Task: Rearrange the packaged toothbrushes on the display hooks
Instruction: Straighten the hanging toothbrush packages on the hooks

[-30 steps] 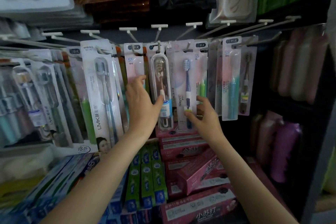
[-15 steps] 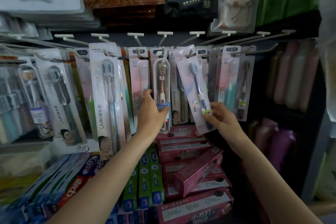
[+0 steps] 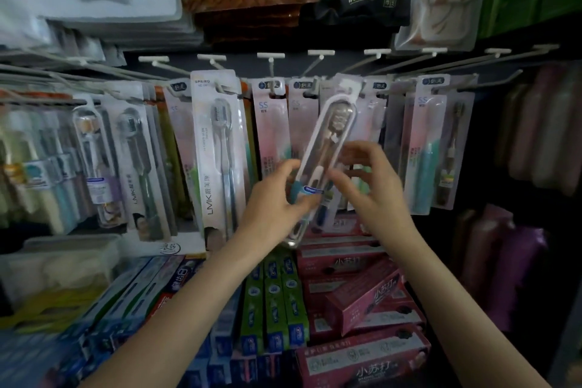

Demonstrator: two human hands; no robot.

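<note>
Toothbrush in clear capsule-style pack (image 3: pixel 327 148) tilted, top leaning right, in front of the hanging row of carded toothbrushes (image 3: pixel 271 135) on the display hooks (image 3: pixel 271 63). Can't tell if its top is on a hook. Left hand (image 3: pixel 277 208) grips its lower part, thumb across the blue label. Right hand (image 3: pixel 368 186) just beside it, fingers spread loosely, holding nothing. Pink toothpaste boxes (image 3: pixel 362 290) stacked below; LMK pack (image 3: pixel 217 151) hangs to the left.
</note>
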